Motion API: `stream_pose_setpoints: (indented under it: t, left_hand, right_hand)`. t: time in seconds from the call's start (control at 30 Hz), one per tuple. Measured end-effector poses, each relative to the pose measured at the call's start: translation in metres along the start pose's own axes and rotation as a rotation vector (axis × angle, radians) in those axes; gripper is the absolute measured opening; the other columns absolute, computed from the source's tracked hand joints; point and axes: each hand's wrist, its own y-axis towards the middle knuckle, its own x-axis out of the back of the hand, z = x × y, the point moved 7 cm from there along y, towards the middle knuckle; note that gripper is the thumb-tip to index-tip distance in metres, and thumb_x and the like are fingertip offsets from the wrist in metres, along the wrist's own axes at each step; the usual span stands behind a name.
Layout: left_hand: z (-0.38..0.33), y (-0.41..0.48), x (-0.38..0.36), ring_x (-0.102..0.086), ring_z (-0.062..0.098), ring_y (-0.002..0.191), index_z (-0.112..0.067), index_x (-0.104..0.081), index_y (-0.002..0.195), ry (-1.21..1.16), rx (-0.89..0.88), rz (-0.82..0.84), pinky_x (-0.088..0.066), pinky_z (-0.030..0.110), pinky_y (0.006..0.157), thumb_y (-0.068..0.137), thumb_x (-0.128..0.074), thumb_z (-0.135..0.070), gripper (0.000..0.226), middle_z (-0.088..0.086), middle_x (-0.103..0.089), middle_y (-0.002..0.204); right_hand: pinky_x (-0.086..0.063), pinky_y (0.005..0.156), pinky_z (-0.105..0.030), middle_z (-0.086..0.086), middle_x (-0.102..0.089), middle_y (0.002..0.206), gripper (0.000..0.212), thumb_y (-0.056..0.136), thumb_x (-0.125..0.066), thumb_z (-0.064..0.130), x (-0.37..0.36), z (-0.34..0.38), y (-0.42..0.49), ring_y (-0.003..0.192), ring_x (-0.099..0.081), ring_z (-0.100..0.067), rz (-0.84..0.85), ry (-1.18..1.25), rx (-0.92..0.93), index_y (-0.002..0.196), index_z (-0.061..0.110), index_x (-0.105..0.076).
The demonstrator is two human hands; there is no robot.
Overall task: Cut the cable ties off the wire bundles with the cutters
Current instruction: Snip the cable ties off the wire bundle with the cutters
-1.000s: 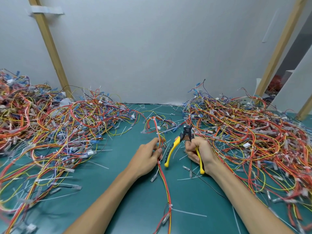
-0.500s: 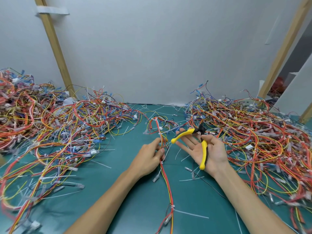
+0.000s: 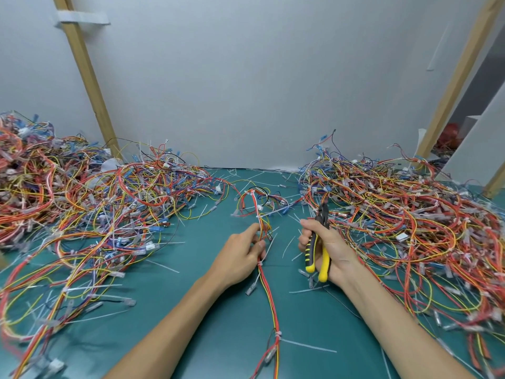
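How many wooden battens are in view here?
3. The left batten slants up behind the left wire pile; the right batten rises behind the right wire pile; a third batten shows partly at the far right edge. More could be out of view.

Yellow-and-black-handled cutters (image 3: 318,251), handles squeezed together and dark head pointing up and away, sit gripped in the right hand (image 3: 332,248). A wire bundle (image 3: 269,295) of red, orange and yellow strands runs up the green table (image 3: 207,310) through the left hand (image 3: 240,254). One white cable tie (image 3: 277,335) still cinches it lower down, tail sticking out right
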Motion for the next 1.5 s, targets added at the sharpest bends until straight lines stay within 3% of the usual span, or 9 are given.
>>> stream_pose_setpoints:
  t: [0.1, 0.2, 0.3, 0.43, 0.6, 0.67, 0.93, 1.17, 1.5]
  left_hand:
    - [-0.001, 0.000, -0.001, -0.056, 0.009, 0.064, -0.014, -0.053, 0.113, -0.011, 0.001, 0.002, -0.047, 0.030, 0.075, 0.100, -0.046, -0.013, 0.016, -0.009, -0.066, 0.072]
    - [-0.001, 0.000, 0.001, -0.059, 0.009, 0.063, -0.014, -0.053, 0.113, -0.028, -0.002, -0.028, -0.048, 0.030, 0.074, 0.099, -0.047, -0.013, 0.015, -0.008, -0.066, 0.071]
    - [-0.003, -0.001, 0.004, -0.060, 0.012, 0.062, -0.014, -0.054, 0.106, -0.035, -0.010, -0.084, -0.048, 0.032, 0.071, 0.098, -0.050, -0.014, 0.008, -0.006, -0.063, 0.069]
    - [-0.005, 0.000, 0.012, -0.055, 0.017, 0.055, -0.014, -0.059, 0.095, -0.040, 0.000, -0.175, -0.048, 0.031, 0.064, 0.095, -0.055, -0.016, 0.004, -0.004, -0.057, 0.061]
    - [0.010, 0.004, 0.015, -0.030, 0.013, 0.039, -0.011, -0.067, 0.096, -0.644, 0.234, -0.209, -0.024, 0.021, 0.042, 0.101, -0.044, -0.035, 0.033, 0.011, -0.043, 0.054]
    - [0.015, 0.003, 0.016, -0.030, 0.011, 0.034, -0.017, -0.068, 0.104, -0.700, 0.280, -0.243, -0.022, 0.017, 0.037, 0.106, -0.032, -0.034, 0.040, 0.008, -0.047, 0.047]
    - [0.017, 0.003, 0.013, -0.041, 0.014, 0.035, -0.006, -0.049, 0.090, -0.635, 0.271, -0.255, -0.032, 0.017, 0.038, 0.102, -0.046, -0.029, 0.025, 0.002, -0.052, 0.043]
    - [0.004, 0.001, 0.009, -0.041, 0.008, 0.043, -0.014, -0.055, 0.077, -0.330, 0.098, -0.195, -0.037, 0.023, 0.049, 0.100, -0.052, -0.024, 0.026, -0.002, -0.069, 0.060]
    - [-0.003, 0.000, -0.002, -0.044, 0.011, 0.054, -0.013, -0.058, 0.081, -0.367, 0.080, -0.101, -0.034, 0.027, 0.054, 0.101, -0.050, -0.022, 0.023, 0.011, -0.060, 0.067]
  right_hand:
    - [-0.052, 0.052, -0.025, -0.004, -0.057, 0.059, 0.014, 0.069, -0.073, 0.012, 0.001, 0.000, 0.000, 0.050, -0.060, -0.017, 0.024, 0.015, -0.028, 0.073, 0.010, -0.060]
    - [-0.059, 0.065, -0.044, -0.017, -0.068, 0.073, 0.007, 0.074, -0.071, 0.009, -0.004, -0.005, 0.000, 0.079, -0.072, -0.032, 0.098, 0.030, -0.037, 0.069, 0.004, -0.070]
    - [-0.058, 0.069, -0.050, -0.024, -0.070, 0.083, 0.011, 0.078, -0.069, 0.006, -0.011, -0.007, -0.003, 0.092, -0.070, -0.041, 0.193, 0.002, -0.074, 0.087, 0.001, -0.064]
    - [-0.055, 0.079, -0.057, -0.020, -0.062, 0.082, 0.017, 0.087, -0.064, 0.016, -0.020, -0.015, -0.012, 0.081, -0.066, -0.038, 0.323, -0.076, -0.255, 0.100, 0.005, -0.060]
    - [-0.052, 0.082, -0.054, -0.019, -0.057, 0.080, 0.042, 0.091, -0.049, 0.046, -0.029, -0.026, -0.021, 0.076, -0.060, -0.035, 0.358, -0.120, -0.399, 0.095, 0.006, -0.062]
    - [-0.054, 0.076, -0.050, -0.018, -0.059, 0.079, 0.051, 0.095, -0.042, 0.052, -0.028, -0.027, -0.020, 0.073, -0.060, -0.034, 0.345, -0.167, -0.389, 0.097, 0.006, -0.063]
    - [-0.056, 0.061, -0.042, -0.017, -0.062, 0.072, 0.058, 0.097, -0.037, 0.058, -0.015, -0.016, -0.007, 0.062, -0.063, -0.030, 0.208, -0.378, -0.198, 0.090, 0.007, -0.065]
    - [-0.055, 0.068, -0.044, -0.018, -0.060, 0.075, 0.060, 0.098, -0.033, 0.058, -0.010, -0.023, -0.014, 0.066, -0.062, -0.032, 0.378, -0.373, -0.389, 0.092, 0.007, -0.065]
    - [-0.056, 0.068, -0.041, -0.014, -0.059, 0.071, 0.052, 0.094, -0.037, 0.055, -0.018, -0.031, -0.027, 0.062, -0.062, -0.030, 0.550, -0.384, -0.504, 0.085, 0.011, -0.062]
